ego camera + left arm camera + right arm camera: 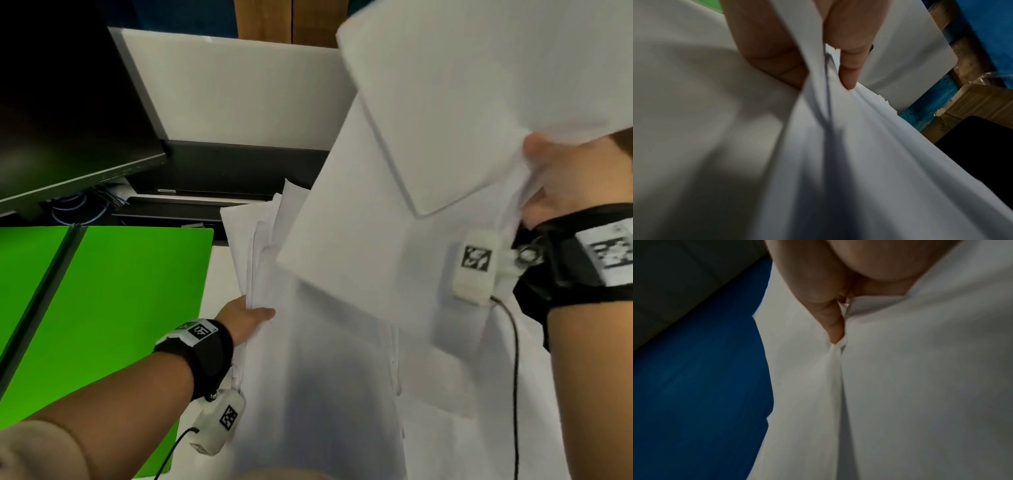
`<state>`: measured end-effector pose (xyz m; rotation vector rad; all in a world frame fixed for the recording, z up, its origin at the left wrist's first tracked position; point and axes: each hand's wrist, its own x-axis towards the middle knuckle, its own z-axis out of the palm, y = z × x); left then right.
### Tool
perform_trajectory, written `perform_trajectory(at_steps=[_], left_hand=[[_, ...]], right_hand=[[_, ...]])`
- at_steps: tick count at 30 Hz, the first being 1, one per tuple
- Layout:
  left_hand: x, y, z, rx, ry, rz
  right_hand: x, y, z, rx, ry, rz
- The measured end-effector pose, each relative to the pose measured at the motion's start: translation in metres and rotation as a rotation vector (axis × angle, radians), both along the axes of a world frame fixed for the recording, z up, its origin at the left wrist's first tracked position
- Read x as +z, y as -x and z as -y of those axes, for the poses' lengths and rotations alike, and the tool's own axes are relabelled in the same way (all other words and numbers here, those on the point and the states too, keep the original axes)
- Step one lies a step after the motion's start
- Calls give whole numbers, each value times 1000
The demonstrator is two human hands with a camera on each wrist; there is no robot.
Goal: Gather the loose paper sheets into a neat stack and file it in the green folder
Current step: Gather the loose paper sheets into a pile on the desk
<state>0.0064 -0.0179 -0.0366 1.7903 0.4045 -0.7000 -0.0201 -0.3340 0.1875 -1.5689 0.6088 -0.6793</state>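
Observation:
White paper sheets [359, 246] fill the middle and right of the head view, fanned out and uneven. My left hand [250, 318] pinches the left edge of a bundle of sheets [849, 146], thumb on top and fingers [849, 71] underneath. My right hand [561, 181] is raised at the right and grips several sheets [462, 102] by a corner, held up in the air; in the right wrist view a finger [830, 321] presses into the paper [910, 386]. The green folder [113, 308] lies open and flat on the table at the left.
A dark monitor [68, 102] stands at the back left, cables under it. A white and black printer-like box [233, 113] sits behind the papers. Cardboard boxes [972, 110] and a blue wall show in the left wrist view.

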Motion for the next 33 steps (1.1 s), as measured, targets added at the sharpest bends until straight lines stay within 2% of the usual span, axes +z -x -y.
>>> perform_trajectory(at_steps=[3, 6, 8, 11, 13, 15, 18, 21, 24, 26, 27, 29, 30, 31, 33], left_hand=[[4, -2, 0, 75, 45, -51], [4, -3, -4, 185, 111, -162], [3, -5, -6, 218, 129, -191], [3, -8, -6, 247, 140, -193], [2, -9, -6, 250, 125, -180], [-3, -10, -7, 200, 71, -177], [-2, -7, -4, 77, 0, -103], [-2, -4, 0, 27, -5, -38], [-4, -3, 2, -7, -30, -3], [-3, -3, 1, -11, -27, -4], [-3, -3, 1, -8, -22, -5], [-4, -4, 0, 0, -7, -4], [-4, -3, 0, 4, 7, -5], [-4, -3, -1, 0, 21, -7], [-2, -2, -1, -7, 42, -6]], right_hand=[[-50, 1, -20, 51, 22, -124], [-116, 14, -40, 103, 12, -362], [-157, 24, -41, 200, 37, -574], [-184, 42, -42, 455, 83, -892], [-190, 45, -40, 553, 108, -1005], [-195, 43, -38, 530, 116, -972], [-202, 38, -41, 367, 108, -886], [-208, 37, -56, 357, 189, -852], [-214, 35, -64, 385, 100, -789], [-209, 32, -48, 298, 100, -766], [-205, 31, -35, 207, 150, -788], [-190, 34, -5, -28, 256, -947], [-187, 39, 9, -114, 245, -1030], [-182, 44, 19, -151, 185, -1074], [-187, 51, 33, -98, -10, -1040]])
